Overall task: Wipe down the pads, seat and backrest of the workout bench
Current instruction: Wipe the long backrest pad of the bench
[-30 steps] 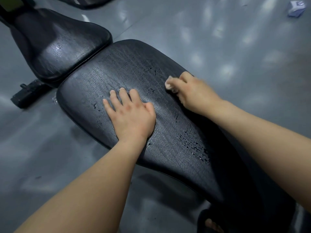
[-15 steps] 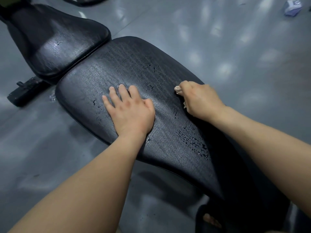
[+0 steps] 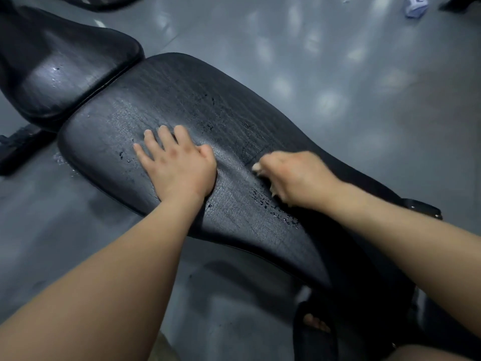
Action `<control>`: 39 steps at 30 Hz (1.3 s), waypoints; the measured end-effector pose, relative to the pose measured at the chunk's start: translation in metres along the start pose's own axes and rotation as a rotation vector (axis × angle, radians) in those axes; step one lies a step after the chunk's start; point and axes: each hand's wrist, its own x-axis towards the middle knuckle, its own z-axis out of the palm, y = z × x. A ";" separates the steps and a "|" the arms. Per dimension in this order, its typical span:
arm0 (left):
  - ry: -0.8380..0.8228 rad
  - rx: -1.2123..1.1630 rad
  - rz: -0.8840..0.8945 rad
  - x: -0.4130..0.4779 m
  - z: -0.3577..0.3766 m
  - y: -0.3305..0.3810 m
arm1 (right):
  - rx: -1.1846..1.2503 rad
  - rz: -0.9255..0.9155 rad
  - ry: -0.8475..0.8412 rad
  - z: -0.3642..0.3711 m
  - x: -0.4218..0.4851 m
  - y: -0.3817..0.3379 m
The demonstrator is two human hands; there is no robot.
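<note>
Left hand [image 3: 177, 168] flat on the black backrest [image 3: 208, 100], fingers straight and spread. At its 3 o'clock, right hand [image 3: 294, 178] fingers curl around a pale wipe [image 3: 256, 167], down on the backrest. Seat [image 3: 65, 69] sits at 10 o'clock.

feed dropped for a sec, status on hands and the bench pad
Left hand flat on long pad, bracing. Right hand curled round pale wipe, pressed on pad. Droplets beside right hand unwiped. Nothing in the way.
</note>
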 end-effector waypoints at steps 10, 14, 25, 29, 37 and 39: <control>0.008 -0.008 -0.003 -0.002 -0.003 0.000 | 0.004 0.079 0.080 -0.008 -0.021 0.003; 0.000 -0.004 -0.001 -0.001 -0.004 0.000 | 0.093 -0.091 0.087 0.003 -0.043 -0.028; -0.028 0.001 0.014 -0.003 -0.005 0.001 | -0.004 0.064 0.097 0.000 -0.085 -0.012; -0.051 0.007 0.018 -0.001 -0.005 0.000 | 0.042 -0.139 -0.021 0.004 -0.118 -0.029; -0.031 -0.054 0.075 -0.009 -0.010 0.019 | -0.032 0.213 0.056 -0.003 -0.112 0.012; -0.028 -0.079 0.190 -0.019 -0.008 0.034 | -0.017 0.105 -0.008 0.000 -0.125 -0.003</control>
